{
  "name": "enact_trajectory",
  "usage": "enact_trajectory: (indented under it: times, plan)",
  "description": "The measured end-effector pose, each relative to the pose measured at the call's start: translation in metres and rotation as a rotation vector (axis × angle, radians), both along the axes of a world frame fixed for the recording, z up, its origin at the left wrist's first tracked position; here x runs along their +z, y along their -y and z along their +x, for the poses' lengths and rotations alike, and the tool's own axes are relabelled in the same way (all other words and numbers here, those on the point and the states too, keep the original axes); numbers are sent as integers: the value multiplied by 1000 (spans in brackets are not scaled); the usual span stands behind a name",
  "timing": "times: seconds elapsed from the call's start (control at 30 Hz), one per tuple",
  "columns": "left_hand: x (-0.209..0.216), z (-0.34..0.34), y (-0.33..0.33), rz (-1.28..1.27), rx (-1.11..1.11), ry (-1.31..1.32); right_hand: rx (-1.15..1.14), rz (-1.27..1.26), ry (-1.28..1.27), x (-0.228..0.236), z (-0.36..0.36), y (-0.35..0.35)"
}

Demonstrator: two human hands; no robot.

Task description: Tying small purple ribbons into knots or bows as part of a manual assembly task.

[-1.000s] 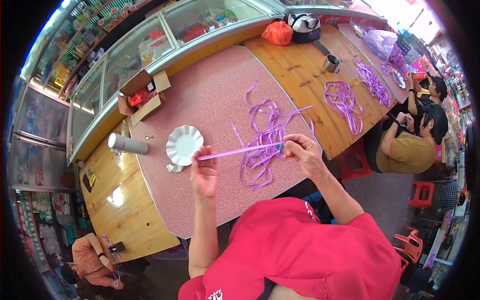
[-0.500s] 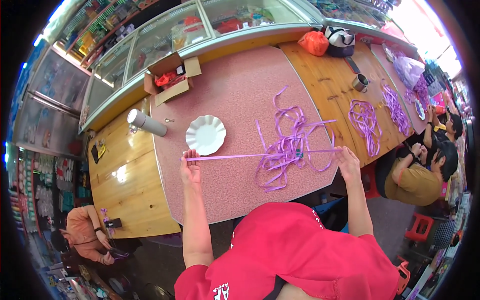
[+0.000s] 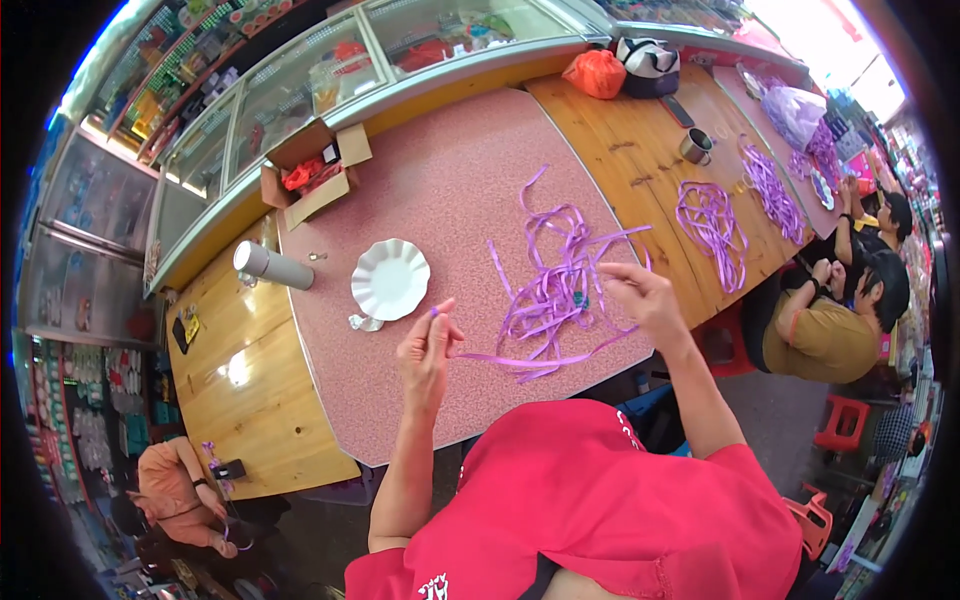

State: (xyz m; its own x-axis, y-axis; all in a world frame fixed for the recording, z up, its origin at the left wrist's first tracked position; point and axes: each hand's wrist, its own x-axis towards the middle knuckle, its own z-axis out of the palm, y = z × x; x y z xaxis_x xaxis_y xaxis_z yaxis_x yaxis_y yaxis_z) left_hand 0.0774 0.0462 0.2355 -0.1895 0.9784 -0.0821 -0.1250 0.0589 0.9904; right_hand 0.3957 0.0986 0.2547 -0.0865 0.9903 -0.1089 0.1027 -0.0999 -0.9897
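My left hand [image 3: 428, 352] is closed in a pinch on a purple ribbon [image 3: 520, 362], and a bit of purple shows at its thumb tip. The ribbon sags in a slack curve over the table toward my right hand [image 3: 645, 305]. That hand's fingers are pinched together, and the ribbon runs up to its underside. Between and beyond my hands lies a loose tangle of purple ribbon [image 3: 545, 265] with a small green piece [image 3: 580, 299] in it. A white scalloped plate [image 3: 391, 279] lies past my left hand, with a small shiny item [image 3: 365, 323] at its near rim.
A grey flask [image 3: 275, 265] lies left of the plate. An open cardboard box [image 3: 320, 208] stands at the far left. Two ribbon bundles [image 3: 712, 230], a metal mug [image 3: 697, 147], a phone [image 3: 678, 111] and bags are on the right. People sit at both sides.
My hands have come closer together, left hand moving right and nearer, right hand moving left. The ribbon stretched taut between them has gone slack. The whole view has shifted slightly.
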Motion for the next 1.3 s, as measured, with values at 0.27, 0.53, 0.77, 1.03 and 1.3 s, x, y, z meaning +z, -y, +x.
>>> enact_trajectory:
  times: [0.27,0.53,0.77,1.03,1.3]
  plan:
    - [36,31,5,225,-178,-511,449,358,81,43,-87,-5]
    - [58,36,8,332,-228,-722,465,345,-5,47,-98,0]
    - [61,38,11,229,-173,-436,443,66,-231,47,-98,4]
    - [62,32,10,122,-88,49,486,161,-172,43,-95,-1]
    - [64,29,10,18,-166,551,411,-79,-424,54,-94,5]
